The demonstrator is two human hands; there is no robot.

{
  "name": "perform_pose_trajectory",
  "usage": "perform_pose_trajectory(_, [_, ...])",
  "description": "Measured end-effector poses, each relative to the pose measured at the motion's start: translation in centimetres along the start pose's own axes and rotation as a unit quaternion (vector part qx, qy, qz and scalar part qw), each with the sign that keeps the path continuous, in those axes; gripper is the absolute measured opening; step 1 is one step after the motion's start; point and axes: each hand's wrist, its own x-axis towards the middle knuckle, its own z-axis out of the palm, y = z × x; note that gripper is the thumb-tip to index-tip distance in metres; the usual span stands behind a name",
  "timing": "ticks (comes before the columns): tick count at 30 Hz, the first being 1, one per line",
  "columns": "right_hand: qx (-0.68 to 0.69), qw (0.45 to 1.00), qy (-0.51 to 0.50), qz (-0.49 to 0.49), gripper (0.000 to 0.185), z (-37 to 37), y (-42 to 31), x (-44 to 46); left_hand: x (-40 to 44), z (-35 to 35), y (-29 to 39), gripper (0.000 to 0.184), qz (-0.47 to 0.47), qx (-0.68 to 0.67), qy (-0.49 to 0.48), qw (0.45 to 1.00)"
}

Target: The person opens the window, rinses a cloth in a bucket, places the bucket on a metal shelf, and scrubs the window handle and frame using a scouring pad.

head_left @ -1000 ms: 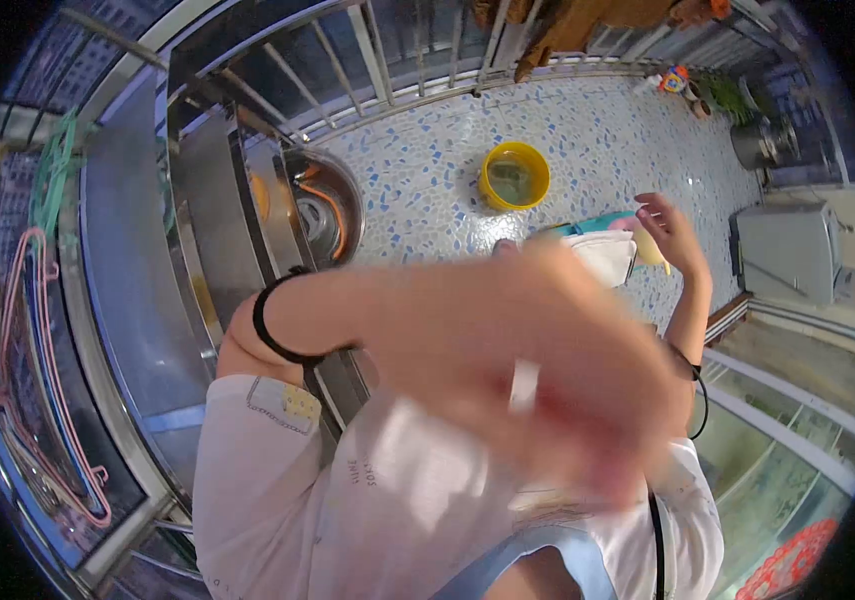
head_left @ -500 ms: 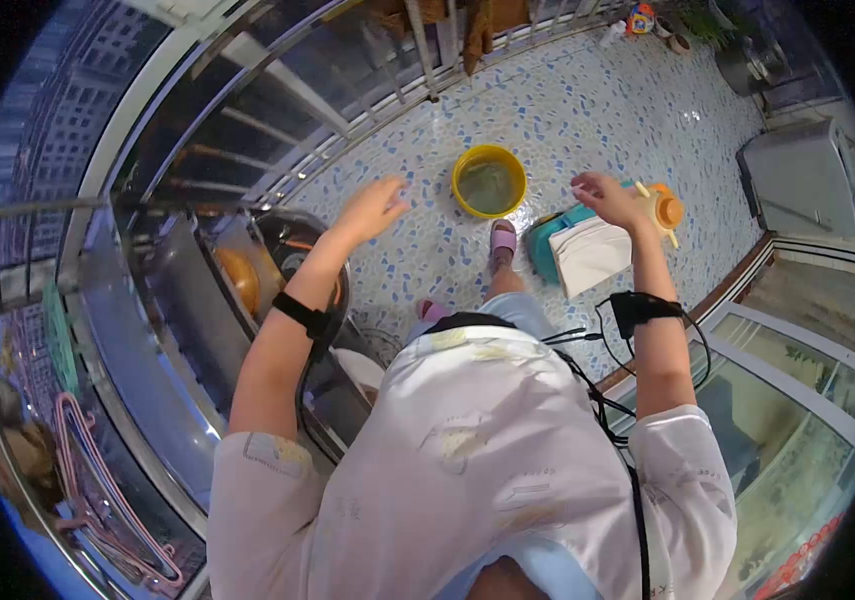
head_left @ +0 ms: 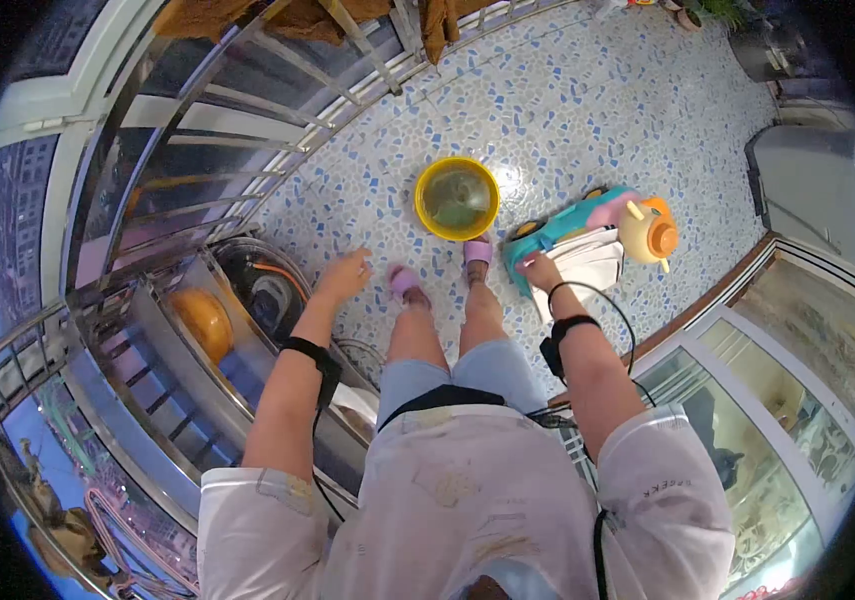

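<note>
A yellow-rimmed bucket [head_left: 457, 158] stands on the floor in front of my slippered feet, with what looks like water inside. To its right is a teal and pink child's ride-on toy [head_left: 587, 213] with a cream and orange animal head [head_left: 647, 238]. A white cloth [head_left: 595, 258] lies draped over the toy. My right hand [head_left: 539, 272] is curled at the toy's near end, beside the cloth's edge; whatever its fingers hold is hidden. My left hand [head_left: 345, 276] hovers left of my feet, its fingers loosely apart and nothing in them.
On the left, a metal rack [head_left: 162, 340] holds an orange-yellow round object [head_left: 202, 325], beside a dark basin [head_left: 262, 280]. Metal railings [head_left: 247, 140] run along the upper left. A grey bin-like box [head_left: 812, 180] stands at right, above glass sliding doors [head_left: 767, 410].
My right hand has moved down and left to the toy's near end. My left hand has dropped lower. My view has shifted, and both feet now show near the bucket.
</note>
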Motion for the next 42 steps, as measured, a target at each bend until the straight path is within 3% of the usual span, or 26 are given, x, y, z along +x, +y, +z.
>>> perform_pose_trajectory(7, [0.081,0.997,0.008,0.007,0.074,1.4,-0.9,1.1,9.7,3.6,-2.9,0.048,0.055,0.064,-0.081,0.993])
perform_pose_trajectory(14, [0.14,0.989,0.008,0.05,0.09,5.5,0.5,9.7,19.8,5.9,-5.3,0.049,0.031,0.12,-0.13,0.984])
perform_pose_trajectory(16, [0.11,0.991,0.075,0.015,0.089,7.4,0.9,12.1,21.5,6.7,-5.8,0.048,0.055,0.098,-0.055,0.992])
perform_pose_trajectory(21, [0.167,0.982,0.085,0.037,0.096,12.1,2.6,17.8,26.3,8.1,-6.7,0.051,0.041,0.093,-0.133,0.986])
perform_pose_trajectory(29, [0.241,0.959,0.092,0.122,0.077,17.6,3.9,22.4,31.4,12.2,-8.2,0.063,0.026,0.071,-0.121,0.99])
perform_pose_trajectory(35, [0.297,0.937,0.125,0.135,0.065,20.7,6.1,24.6,34.6,16.2,-9.3,0.068,-0.037,0.039,-0.092,0.994])
perform_pose_trajectory(38, [0.346,0.925,0.089,0.127,0.06,21.4,7.8,25.6,35.9,18.5,-11.2,0.066,-0.093,-0.08,-0.099,0.988])
perform_pose_trajectory(39, [0.315,0.933,0.112,0.131,0.044,21.2,7.5,25.6,36.0,19.0,-11.3,0.064,-0.093,-0.149,-0.125,0.977])
perform_pose_trajectory(40, [0.315,0.934,0.111,0.131,0.044,20.8,7.4,25.6,36.1,19.4,-11.4,0.062,-0.093,-0.218,-0.149,0.96])
perform_pose_trajectory(42, [0.275,0.944,0.089,0.159,0.044,20.0,7.8,25.8,36.3,20.5,-11.6,0.061,-0.072,-0.216,-0.11,0.968])
